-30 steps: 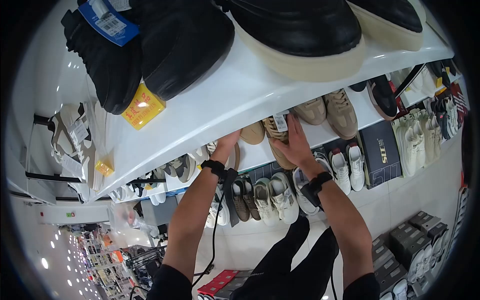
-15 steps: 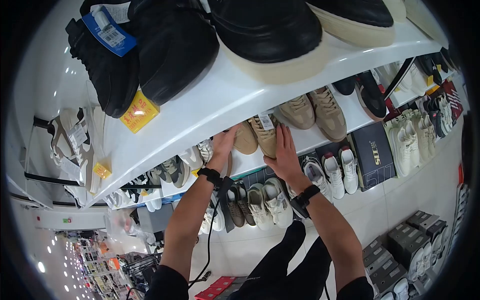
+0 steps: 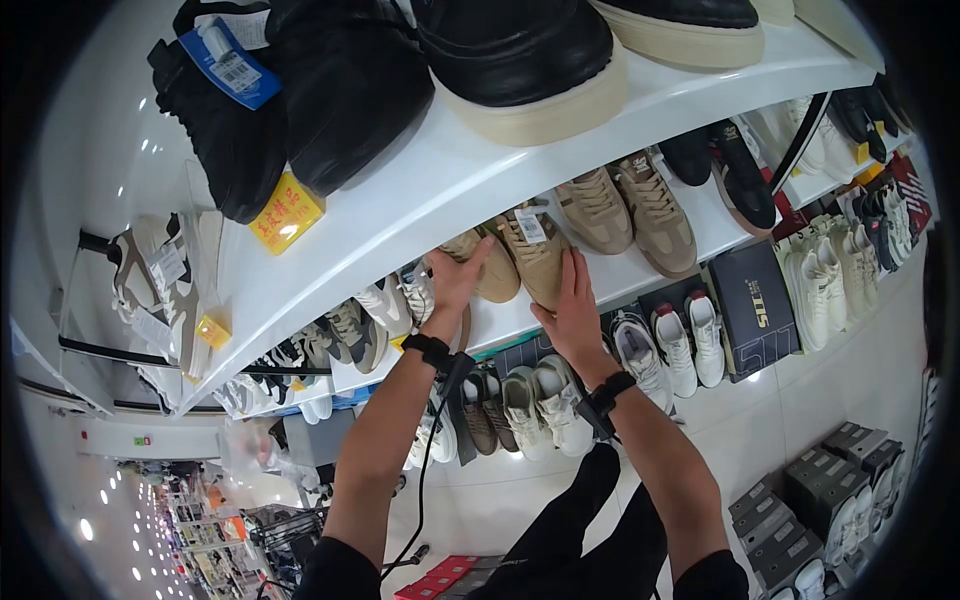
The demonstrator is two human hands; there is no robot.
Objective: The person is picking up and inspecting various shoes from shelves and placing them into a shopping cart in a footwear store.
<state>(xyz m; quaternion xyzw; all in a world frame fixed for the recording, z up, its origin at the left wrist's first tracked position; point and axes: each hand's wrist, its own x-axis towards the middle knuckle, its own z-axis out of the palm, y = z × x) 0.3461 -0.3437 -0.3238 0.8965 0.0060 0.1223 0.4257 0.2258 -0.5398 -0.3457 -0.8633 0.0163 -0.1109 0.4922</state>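
On the white middle shelf, a pair of tan sneakers sits between my hands. The right shoe of the pair [image 3: 530,255] carries a white price tag [image 3: 529,227] over its laces. My right hand [image 3: 574,318] cups this shoe's toe, fingers along its outer side and thumb by the tip. My left hand [image 3: 455,284] is beside the left tan shoe [image 3: 497,276], its thumb spread from the fingers and touching the shoe's side. Part of the left fingers is hidden. Black bands circle both wrists.
Above, large black shoes [image 3: 515,50] stand on the upper shelf [image 3: 430,190] with a yellow card [image 3: 287,212]. Brown sneakers [image 3: 655,215] are to the right on my shelf. Below are white sneakers [image 3: 552,405] and a dark shoebox [image 3: 752,310]. A cable hangs by my left wrist.
The view has shifted slightly. My left thumb has lifted away from its fingers against the left tan shoe. My right hand stays at the tagged shoe's toe.
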